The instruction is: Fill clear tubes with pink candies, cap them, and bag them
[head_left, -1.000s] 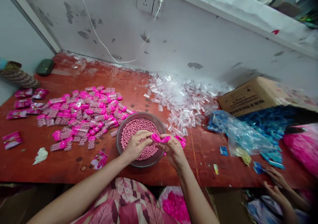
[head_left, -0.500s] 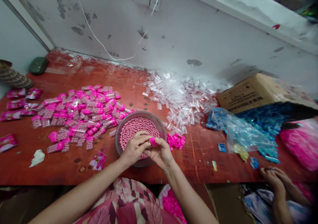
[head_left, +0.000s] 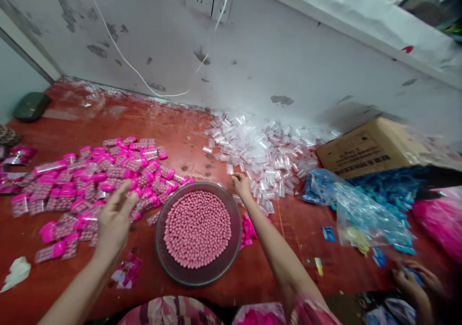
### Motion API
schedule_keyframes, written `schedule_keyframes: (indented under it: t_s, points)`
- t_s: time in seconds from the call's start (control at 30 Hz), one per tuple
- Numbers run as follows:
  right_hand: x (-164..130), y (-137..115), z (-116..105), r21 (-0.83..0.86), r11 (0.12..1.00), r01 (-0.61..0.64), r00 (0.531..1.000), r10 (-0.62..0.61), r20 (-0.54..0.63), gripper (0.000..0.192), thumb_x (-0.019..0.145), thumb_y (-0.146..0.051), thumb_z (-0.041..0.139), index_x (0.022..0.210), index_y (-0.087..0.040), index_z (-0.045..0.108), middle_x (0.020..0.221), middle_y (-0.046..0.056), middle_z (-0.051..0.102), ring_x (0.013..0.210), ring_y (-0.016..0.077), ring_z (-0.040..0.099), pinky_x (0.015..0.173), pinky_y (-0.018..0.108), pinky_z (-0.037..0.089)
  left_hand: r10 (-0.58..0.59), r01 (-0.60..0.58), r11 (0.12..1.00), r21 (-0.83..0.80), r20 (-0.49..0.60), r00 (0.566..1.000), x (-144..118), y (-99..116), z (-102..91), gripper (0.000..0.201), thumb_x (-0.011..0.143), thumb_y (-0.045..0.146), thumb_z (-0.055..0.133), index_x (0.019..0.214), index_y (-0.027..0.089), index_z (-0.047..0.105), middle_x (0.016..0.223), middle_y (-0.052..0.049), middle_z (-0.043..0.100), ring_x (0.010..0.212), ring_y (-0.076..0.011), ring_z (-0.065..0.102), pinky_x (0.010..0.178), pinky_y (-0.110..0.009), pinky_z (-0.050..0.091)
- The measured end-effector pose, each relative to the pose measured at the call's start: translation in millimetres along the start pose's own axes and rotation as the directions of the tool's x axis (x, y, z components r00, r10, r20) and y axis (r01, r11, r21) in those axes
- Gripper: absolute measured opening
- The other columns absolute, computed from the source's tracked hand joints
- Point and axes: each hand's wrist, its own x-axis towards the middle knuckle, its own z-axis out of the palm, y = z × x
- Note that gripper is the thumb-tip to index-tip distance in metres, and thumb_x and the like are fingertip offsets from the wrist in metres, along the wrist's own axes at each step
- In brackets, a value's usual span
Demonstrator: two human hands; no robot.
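The cardboard box (head_left: 368, 148) carries dark print on its side, too small to read. The left hand (head_left: 114, 219) hovers over the near edge of the pile of filled pink-capped tubes (head_left: 97, 181), fingers spread wide and holding nothing. The right hand (head_left: 242, 185) is stretched forward past the bowl of pink beads (head_left: 198, 230), its fingertips touching the near edge of the heap of empty clear tubes (head_left: 263, 147); whether they grip one cannot be determined. Loose pink caps (head_left: 247, 229) lie beside the bowl, under the right forearm.

Even, diffuse daylight, fairly bright; soft shadows only. Mild sheen on worktop (head_left: 65, 118). Wide-angle bending at edges. Left hand (head_left: 113, 219) motion-blurred; right and bottom margins soft, smeared.
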Motion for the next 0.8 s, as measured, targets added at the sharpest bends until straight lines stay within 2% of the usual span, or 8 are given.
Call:
schedule_keyframes:
  t_s: [0.1, 0.2, 0.33, 0.47, 0.57, 0.67, 0.8]
  points:
    - [40.0, 10.6, -0.8, -0.239, 0.967, 0.094, 0.994, -0.079, 0.073, 0.030, 0.084, -0.016, 0.033, 0.107, -0.014, 0.052, 0.112, 0.017, 0.052, 0.108, 0.0266, 0.045, 0.089, 0.044, 0.033, -0.140, 0.140, 0.990, 0.009, 0.171, 0.975, -15.2, -21.7, 17.1, 0.040, 0.073, 0.039, 0.056, 0.109, 0.020, 0.057, 0.115, -0.005, 0.058, 0.109, -0.0224, 0.050, 0.097, -0.039, 0.035]
    - [63.5, 19.4, 2.8, -0.397, 0.884, 0.246, 0.957, -0.157, 0.243, 0.032, 0.082, -0.009, 0.037, 0.108, -0.019, 0.051, 0.125, 0.013, 0.044, 0.118, 0.0258, 0.033, 0.093, 0.043, 0.029, -0.184, 0.194, 0.981, 0.001, 0.324, 0.928, -26.4, -34.5, 38.2, 0.037, 0.073, 0.038, 0.057, 0.104, 0.017, 0.060, 0.108, -0.007, 0.061, 0.103, -0.0221, 0.054, 0.094, -0.037, 0.039]
    - [83.9, 33.5, 8.1, -0.516, 0.771, 0.373, 0.894, -0.149, 0.423, 0.029, 0.083, -0.009, 0.037, 0.107, -0.017, 0.050, 0.118, 0.016, 0.046, 0.107, 0.0254, 0.043, 0.084, 0.039, 0.035, -0.172, 0.178, 0.984, 0.030, 0.461, 0.871, -26.1, -34.7, 58.2, 0.030, 0.075, 0.035, 0.054, 0.097, 0.017, 0.063, 0.102, -0.006, 0.064, 0.098, -0.0203, 0.057, 0.093, -0.035, 0.040]
    - [90.8, 41.8, 5.9, -0.567, 0.693, 0.446, 0.857, -0.147, 0.494, 0.025, 0.084, -0.018, 0.043, 0.107, -0.014, 0.048, 0.110, 0.016, 0.048, 0.096, 0.0222, 0.049, 0.079, 0.033, 0.038, -0.171, 0.159, 0.985, 0.066, 0.514, 0.840, -27.4, -29.8, 65.0, 0.028, 0.075, 0.034, 0.053, 0.094, 0.018, 0.065, 0.100, -0.006, 0.065, 0.096, -0.0206, 0.058, 0.091, -0.036, 0.041]
    - [86.0, 43.3, 0.7, -0.571, 0.666, 0.481, 0.847, -0.184, 0.499, 0.028, 0.086, -0.019, 0.039, 0.113, -0.015, 0.044, 0.112, 0.014, 0.046, 0.092, 0.0191, 0.051, 0.080, 0.030, 0.037, -0.173, 0.157, 0.985, 0.075, 0.531, 0.830, -35.4, -32.1, 62.3, 0.027, 0.075, 0.034, 0.053, 0.094, 0.018, 0.065, 0.099, -0.006, 0.066, 0.095, -0.0212, 0.058, 0.090, -0.037, 0.042]
    - [80.1, 44.3, -0.8, -0.575, 0.656, 0.489, 0.847, -0.201, 0.492, 0.032, 0.086, -0.010, 0.030, 0.115, -0.015, 0.043, 0.113, 0.015, 0.046, 0.086, 0.0175, 0.053, 0.076, 0.029, 0.038, -0.189, 0.173, 0.982, 0.081, 0.538, 0.822, -45.2, -38.3, 58.2, 0.026, 0.075, 0.034, 0.054, 0.093, 0.019, 0.066, 0.098, -0.005, 0.066, 0.095, -0.0208, 0.058, 0.089, -0.036, 0.043]
    - [83.4, 44.1, 2.4, -0.585, 0.670, 0.457, 0.868, -0.194, 0.457, 0.032, 0.082, -0.004, 0.031, 0.108, -0.012, 0.050, 0.111, 0.018, 0.049, 0.088, 0.0198, 0.053, 0.076, 0.032, 0.038, -0.205, 0.194, 0.978, 0.078, 0.539, 0.817, -53.9, -41.7, 56.1, 0.026, 0.075, 0.035, 0.054, 0.093, 0.019, 0.066, 0.097, -0.005, 0.067, 0.093, -0.0207, 0.059, 0.087, -0.035, 0.044]
